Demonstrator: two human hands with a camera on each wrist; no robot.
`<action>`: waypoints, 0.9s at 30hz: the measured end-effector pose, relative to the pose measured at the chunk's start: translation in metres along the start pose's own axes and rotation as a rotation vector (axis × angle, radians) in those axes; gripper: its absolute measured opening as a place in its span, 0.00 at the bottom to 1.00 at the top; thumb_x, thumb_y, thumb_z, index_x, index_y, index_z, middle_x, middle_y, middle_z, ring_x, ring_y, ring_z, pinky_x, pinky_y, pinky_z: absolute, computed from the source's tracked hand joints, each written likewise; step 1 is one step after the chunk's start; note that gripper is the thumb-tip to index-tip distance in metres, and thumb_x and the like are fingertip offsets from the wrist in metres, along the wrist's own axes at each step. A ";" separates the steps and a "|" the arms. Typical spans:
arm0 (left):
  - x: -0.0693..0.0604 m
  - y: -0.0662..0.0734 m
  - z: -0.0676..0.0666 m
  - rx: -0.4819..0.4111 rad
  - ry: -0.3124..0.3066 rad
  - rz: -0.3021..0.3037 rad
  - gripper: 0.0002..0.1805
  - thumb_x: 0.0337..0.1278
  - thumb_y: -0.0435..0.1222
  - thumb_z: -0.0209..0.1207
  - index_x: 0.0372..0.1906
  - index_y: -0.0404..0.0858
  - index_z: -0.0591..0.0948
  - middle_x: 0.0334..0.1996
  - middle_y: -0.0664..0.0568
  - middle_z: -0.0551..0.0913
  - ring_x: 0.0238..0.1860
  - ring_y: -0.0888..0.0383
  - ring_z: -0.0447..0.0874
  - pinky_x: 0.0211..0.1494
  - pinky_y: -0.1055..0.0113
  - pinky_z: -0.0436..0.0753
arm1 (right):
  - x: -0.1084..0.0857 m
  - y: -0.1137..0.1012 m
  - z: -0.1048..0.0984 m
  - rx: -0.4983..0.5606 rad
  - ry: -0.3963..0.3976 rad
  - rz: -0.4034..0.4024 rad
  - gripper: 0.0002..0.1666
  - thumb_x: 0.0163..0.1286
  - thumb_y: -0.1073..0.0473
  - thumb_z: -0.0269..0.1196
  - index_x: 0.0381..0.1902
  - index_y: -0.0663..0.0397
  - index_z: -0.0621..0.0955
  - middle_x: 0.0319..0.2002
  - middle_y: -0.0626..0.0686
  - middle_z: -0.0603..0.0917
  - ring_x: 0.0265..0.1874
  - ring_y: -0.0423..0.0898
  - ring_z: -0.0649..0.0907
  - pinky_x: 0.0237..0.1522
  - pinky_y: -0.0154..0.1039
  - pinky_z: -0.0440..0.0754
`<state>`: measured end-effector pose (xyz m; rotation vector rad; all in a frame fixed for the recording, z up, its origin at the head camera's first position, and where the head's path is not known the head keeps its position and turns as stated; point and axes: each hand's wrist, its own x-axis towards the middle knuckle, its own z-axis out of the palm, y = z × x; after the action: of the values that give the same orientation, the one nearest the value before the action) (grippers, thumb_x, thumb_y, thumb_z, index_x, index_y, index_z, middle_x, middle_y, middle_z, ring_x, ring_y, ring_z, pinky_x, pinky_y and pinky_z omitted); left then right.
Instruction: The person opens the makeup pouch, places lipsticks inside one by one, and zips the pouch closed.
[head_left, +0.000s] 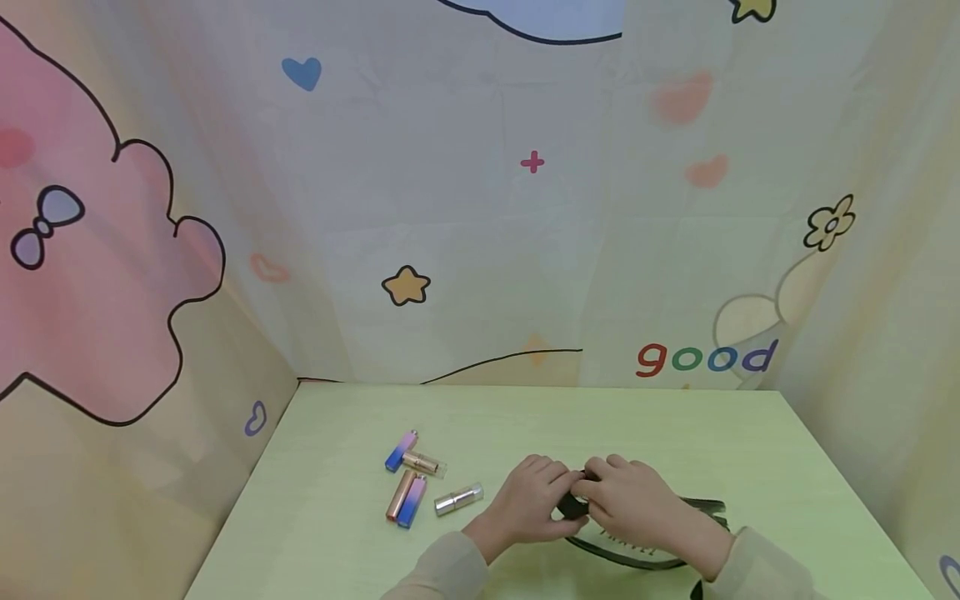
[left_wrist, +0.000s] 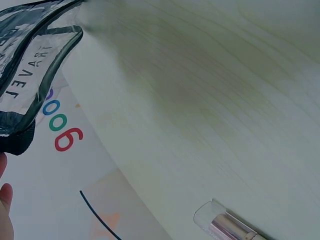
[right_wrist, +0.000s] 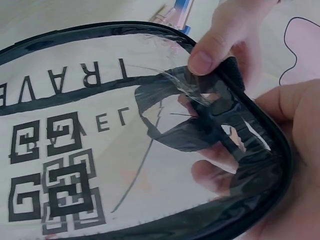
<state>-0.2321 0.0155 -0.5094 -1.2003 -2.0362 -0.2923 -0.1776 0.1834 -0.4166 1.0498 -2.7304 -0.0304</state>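
A clear plastic pouch (head_left: 630,548) with black trim and TRAVEL lettering is held by its end in both hands. My left hand (head_left: 528,500) grips that end, its thumb pressed on the black edge in the right wrist view. Beside it, my right hand (head_left: 633,500) holds the same end; fingertips show through the clear plastic (right_wrist: 165,185). A dark square pattern (right_wrist: 65,150) marks the pouch's side. In the left wrist view, the pouch (left_wrist: 30,75) hangs at the upper left, near a few fingertips. Whether its zip is open cannot be told.
Left of my hands, several lipstick tubes lie on the pale green table (head_left: 330,450): a silver one with a clear cap (head_left: 459,499), a gold one (head_left: 424,463), a rose-gold one (head_left: 401,496) and pink-blue ones (head_left: 412,502). A printed curtain (head_left: 465,208) stands behind the table.
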 end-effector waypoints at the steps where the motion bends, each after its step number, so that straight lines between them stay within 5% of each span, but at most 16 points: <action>1: 0.000 0.000 0.000 0.000 0.001 0.002 0.22 0.45 0.57 0.52 0.41 0.47 0.77 0.30 0.63 0.76 0.30 0.67 0.73 0.42 0.74 0.73 | 0.000 0.000 0.000 -0.007 -0.007 -0.001 0.07 0.59 0.57 0.54 0.32 0.42 0.79 0.32 0.45 0.76 0.24 0.41 0.70 0.18 0.30 0.65; 12: -0.001 0.001 -0.002 -0.013 -0.045 -0.009 0.22 0.46 0.55 0.52 0.43 0.47 0.76 0.32 0.63 0.77 0.33 0.67 0.73 0.45 0.73 0.73 | -0.002 -0.003 0.000 -0.059 -0.035 0.006 0.09 0.56 0.46 0.58 0.32 0.41 0.78 0.32 0.45 0.77 0.24 0.41 0.71 0.18 0.33 0.65; 27: -0.001 0.001 0.000 -0.025 -0.003 -0.018 0.19 0.45 0.56 0.54 0.37 0.48 0.77 0.30 0.63 0.76 0.32 0.67 0.73 0.44 0.73 0.73 | 0.000 -0.003 0.000 -0.006 -0.017 0.010 0.06 0.60 0.53 0.56 0.36 0.44 0.76 0.28 0.44 0.76 0.21 0.39 0.70 0.17 0.30 0.64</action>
<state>-0.2310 0.0149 -0.5102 -1.1986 -2.0532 -0.3259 -0.1757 0.1811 -0.4168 1.0386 -2.7490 -0.0458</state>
